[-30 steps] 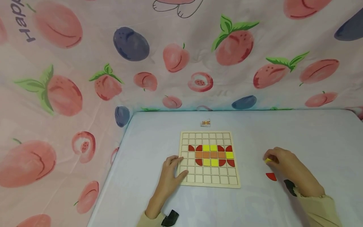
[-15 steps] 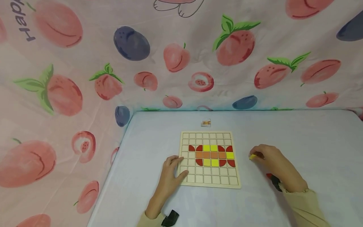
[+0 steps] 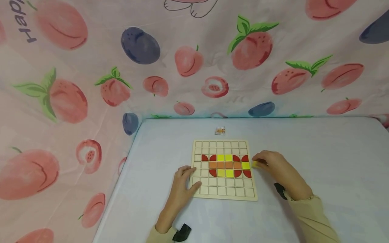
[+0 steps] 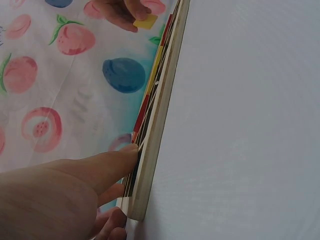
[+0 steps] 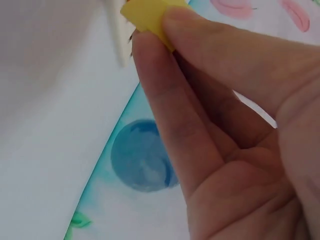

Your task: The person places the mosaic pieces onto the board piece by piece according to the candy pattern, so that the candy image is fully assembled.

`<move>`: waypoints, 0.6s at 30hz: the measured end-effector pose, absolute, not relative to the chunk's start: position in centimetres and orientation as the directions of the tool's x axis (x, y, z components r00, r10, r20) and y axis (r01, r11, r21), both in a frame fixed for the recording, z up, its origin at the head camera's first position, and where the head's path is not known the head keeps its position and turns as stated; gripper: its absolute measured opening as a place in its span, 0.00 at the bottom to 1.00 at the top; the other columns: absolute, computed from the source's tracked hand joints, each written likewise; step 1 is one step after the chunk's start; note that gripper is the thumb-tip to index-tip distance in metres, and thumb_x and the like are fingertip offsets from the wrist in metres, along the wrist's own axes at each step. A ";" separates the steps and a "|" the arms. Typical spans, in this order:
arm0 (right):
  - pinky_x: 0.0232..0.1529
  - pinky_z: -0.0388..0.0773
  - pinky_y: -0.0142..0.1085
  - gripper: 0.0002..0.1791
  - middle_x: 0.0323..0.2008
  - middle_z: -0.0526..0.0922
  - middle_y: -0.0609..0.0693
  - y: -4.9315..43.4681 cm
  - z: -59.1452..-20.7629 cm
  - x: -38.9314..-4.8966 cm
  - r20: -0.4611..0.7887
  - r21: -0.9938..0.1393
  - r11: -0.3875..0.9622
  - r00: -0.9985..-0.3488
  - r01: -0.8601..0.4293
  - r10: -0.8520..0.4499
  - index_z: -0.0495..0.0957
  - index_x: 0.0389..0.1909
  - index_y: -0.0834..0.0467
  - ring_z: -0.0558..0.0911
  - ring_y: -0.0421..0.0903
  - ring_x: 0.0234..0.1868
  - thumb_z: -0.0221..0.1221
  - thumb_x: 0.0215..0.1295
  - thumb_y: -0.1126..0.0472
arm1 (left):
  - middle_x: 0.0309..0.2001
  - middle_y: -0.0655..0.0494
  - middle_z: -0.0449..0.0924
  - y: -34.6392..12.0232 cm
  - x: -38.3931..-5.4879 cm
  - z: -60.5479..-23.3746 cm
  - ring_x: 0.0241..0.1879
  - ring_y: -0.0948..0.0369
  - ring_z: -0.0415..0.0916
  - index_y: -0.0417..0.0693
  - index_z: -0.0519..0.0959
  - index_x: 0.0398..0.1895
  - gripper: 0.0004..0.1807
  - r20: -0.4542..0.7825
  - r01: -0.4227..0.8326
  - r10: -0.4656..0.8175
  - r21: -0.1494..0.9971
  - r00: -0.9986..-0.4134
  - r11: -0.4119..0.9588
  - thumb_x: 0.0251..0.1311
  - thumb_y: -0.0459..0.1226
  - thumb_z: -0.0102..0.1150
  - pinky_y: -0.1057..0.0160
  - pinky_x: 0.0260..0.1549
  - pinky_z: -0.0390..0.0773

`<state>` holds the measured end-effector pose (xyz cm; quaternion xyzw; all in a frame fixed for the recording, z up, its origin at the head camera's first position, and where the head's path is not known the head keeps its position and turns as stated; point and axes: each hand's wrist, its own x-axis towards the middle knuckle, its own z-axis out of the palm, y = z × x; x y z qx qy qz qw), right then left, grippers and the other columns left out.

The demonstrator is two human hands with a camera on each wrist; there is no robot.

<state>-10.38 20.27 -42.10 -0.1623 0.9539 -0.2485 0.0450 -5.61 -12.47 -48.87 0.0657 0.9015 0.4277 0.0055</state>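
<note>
A wooden grid board (image 3: 225, 194) lies on the table, with red quarter-round, yellow and orange square tiles in its middle rows. My left hand (image 3: 182, 184) rests at the board's left edge, fingers spread. In the left wrist view, the left thumb (image 4: 112, 167) touches the board's rim. My right hand (image 3: 275, 167) is just off the board's right edge, pinching a yellow tile (image 3: 256, 164) between thumb and fingers. That yellow tile (image 5: 150, 15) also shows in the right wrist view, partly covered by the fingertips.
A small printed pattern card (image 3: 220, 131) lies beyond the board. White cloth (image 3: 158, 152) covers the table, and a fruit-print curtain (image 3: 170, 40) hangs behind and to the left. Black devices (image 3: 182, 233) sit on both wrists.
My right hand has moved left with the yellow tile, up to the board's right edge. The red quarter-round piece seen earlier on the table is now out of sight. My left hand stays put.
</note>
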 end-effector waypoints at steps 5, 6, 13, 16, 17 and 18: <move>0.43 0.83 0.45 0.08 0.37 0.86 0.54 18.5 -41.8 -10.8 -0.018 -0.500 0.814 -0.936 -0.297 -0.352 0.85 0.40 0.64 0.82 0.48 0.37 0.67 0.58 0.71 | 0.63 0.45 0.69 -12.5 -5.6 -48.9 0.64 0.47 0.64 0.42 0.75 0.63 0.28 0.073 0.138 0.129 0.768 -0.989 0.625 0.60 0.39 0.69 0.43 0.62 0.68; 0.43 0.83 0.45 0.08 0.38 0.86 0.54 18.2 -41.8 -10.8 -0.022 -0.503 0.812 -0.935 -0.296 -0.354 0.85 0.40 0.64 0.82 0.49 0.38 0.66 0.59 0.71 | 0.62 0.45 0.69 -12.5 -5.6 -48.9 0.64 0.47 0.64 0.42 0.76 0.63 0.28 0.074 0.139 0.128 0.768 -0.989 0.626 0.60 0.39 0.69 0.43 0.62 0.68; 0.45 0.83 0.43 0.08 0.39 0.87 0.53 16.2 -41.9 -11.2 0.025 -0.506 0.785 -0.916 -0.356 -0.400 0.85 0.40 0.63 0.83 0.49 0.40 0.67 0.58 0.70 | 0.62 0.45 0.69 -12.4 -5.6 -48.9 0.65 0.47 0.64 0.42 0.76 0.63 0.28 0.075 0.141 0.130 0.763 -0.989 0.631 0.60 0.39 0.69 0.44 0.63 0.67; 0.45 0.83 0.43 0.08 0.39 0.87 0.53 15.6 -42.0 -11.5 0.051 -0.519 0.759 -0.901 -0.393 -0.431 0.85 0.40 0.63 0.84 0.50 0.41 0.67 0.59 0.70 | 0.63 0.45 0.69 -12.4 -5.6 -49.0 0.65 0.47 0.64 0.42 0.76 0.63 0.28 0.078 0.144 0.132 0.763 -0.988 0.630 0.60 0.40 0.69 0.44 0.63 0.67; 0.45 0.83 0.43 0.08 0.39 0.86 0.53 15.3 -42.0 -11.6 0.056 -0.522 0.753 -0.897 -0.401 -0.438 0.85 0.40 0.64 0.84 0.50 0.41 0.67 0.59 0.70 | 0.63 0.45 0.69 -12.5 -5.6 -49.0 0.65 0.47 0.64 0.42 0.76 0.63 0.28 0.079 0.146 0.133 0.762 -0.988 0.631 0.60 0.40 0.69 0.44 0.63 0.67; 0.46 0.83 0.43 0.08 0.39 0.87 0.53 15.1 -42.0 -11.6 0.057 -0.524 0.751 -0.896 -0.402 -0.440 0.86 0.40 0.64 0.83 0.50 0.41 0.66 0.60 0.70 | 0.63 0.45 0.69 -12.5 -5.6 -49.0 0.65 0.47 0.64 0.42 0.76 0.63 0.28 0.082 0.148 0.133 0.762 -0.988 0.631 0.60 0.40 0.69 0.44 0.63 0.67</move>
